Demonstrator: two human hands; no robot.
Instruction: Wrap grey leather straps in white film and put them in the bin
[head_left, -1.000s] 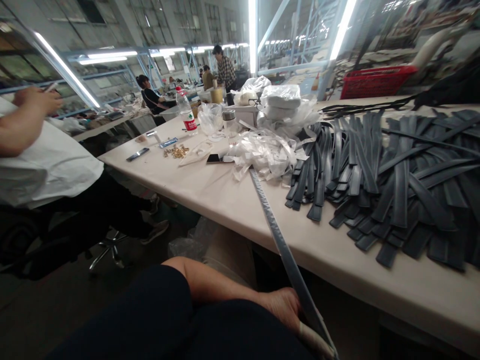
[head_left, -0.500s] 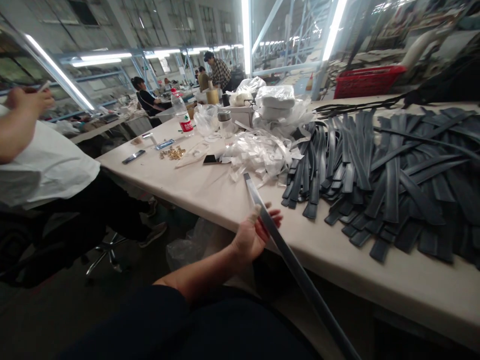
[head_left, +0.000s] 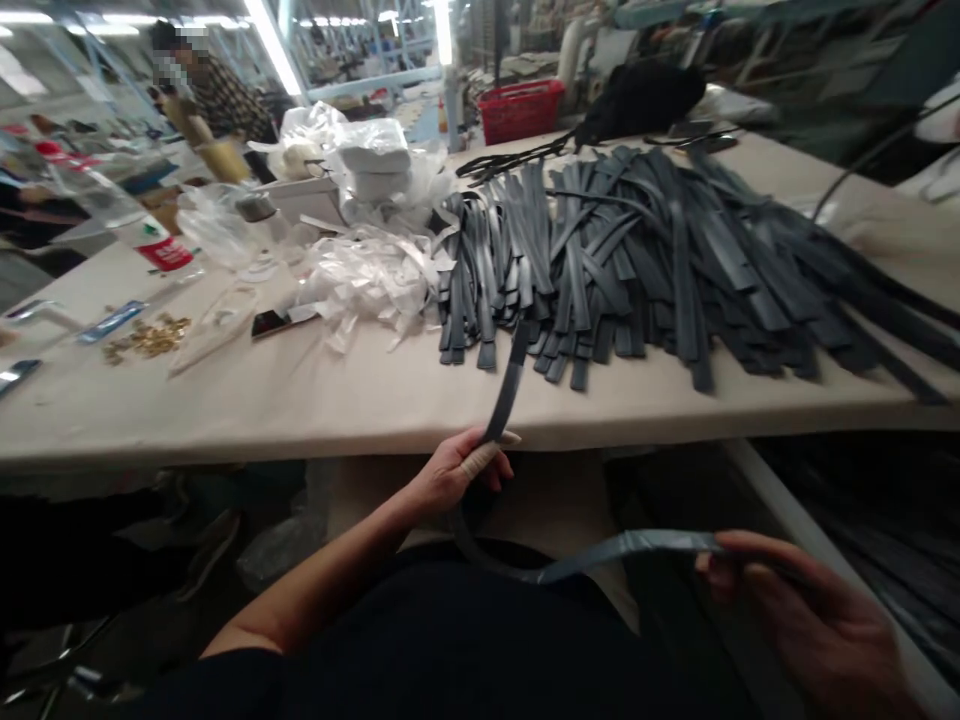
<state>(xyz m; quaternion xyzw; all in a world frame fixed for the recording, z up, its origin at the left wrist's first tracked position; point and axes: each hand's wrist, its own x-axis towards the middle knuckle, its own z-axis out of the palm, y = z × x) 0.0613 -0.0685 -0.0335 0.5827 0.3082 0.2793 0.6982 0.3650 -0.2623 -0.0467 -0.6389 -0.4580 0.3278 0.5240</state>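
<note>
A long dark grey strap [head_left: 652, 541] runs between my two hands, sagging in a curve in front of my body. My left hand [head_left: 469, 468], with a pale wrap on a finger, is closed around it near one end, just off the table's front edge. That end points up toward the heap. Lower right, my right hand [head_left: 810, 600] pinches the strap farther along; it is somewhat blurred. Beyond my hands, a large heap of similar grey straps [head_left: 592, 250] lies on the table [head_left: 360, 400], many ends facing me.
Crumpled white wrapping [head_left: 375, 280], a phone [head_left: 271, 322], small gold-coloured metal parts [head_left: 154, 338] and a red-labelled bottle [head_left: 161, 245] lie or stand to the left. A red basket [head_left: 521, 110] is behind the heap. A person in a checked shirt [head_left: 225, 95] stands at back left.
The view has swung right. My right hand has come into sight gripping the strap, which was fairly straight and now bends in a curve. My left hand still holds it.
</note>
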